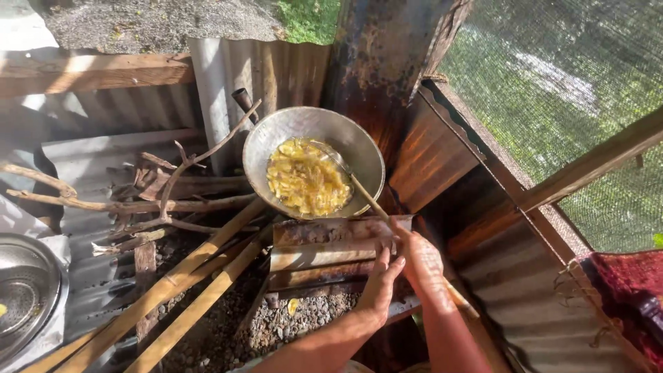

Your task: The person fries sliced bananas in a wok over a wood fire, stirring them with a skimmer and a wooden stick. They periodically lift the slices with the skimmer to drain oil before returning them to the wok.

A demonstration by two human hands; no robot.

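In the middle of the frame we see a round metal wok (359, 148) with yellow food pieces (306, 179) frying in oil. It sits on a rusty metal stove (324, 252) made from sheet pieces. A wire skimmer with a long wooden handle (367, 197) lies in the wok, and the handle runs down to the lower right.

Our right hand (420, 257) is closed around this handle, just below the rim of the wok. Our left hand (382, 283) is a little lower and to the left, with the fingers held together and almost straight; the fingertips touch the front edge of the stove, and the hand holds nothing that we can see.

To the left, dry branches (138, 204) and long bamboo poles (186, 276) point toward the stove, above gravel (297, 314) on the ground. At the lower left edge there is a metal strainer bowl (24, 297). Corrugated sheets (228, 76) stand behind the wok, green netting (573, 76) fills the upper right, and a red cloth (625, 276) hangs at the right edge.
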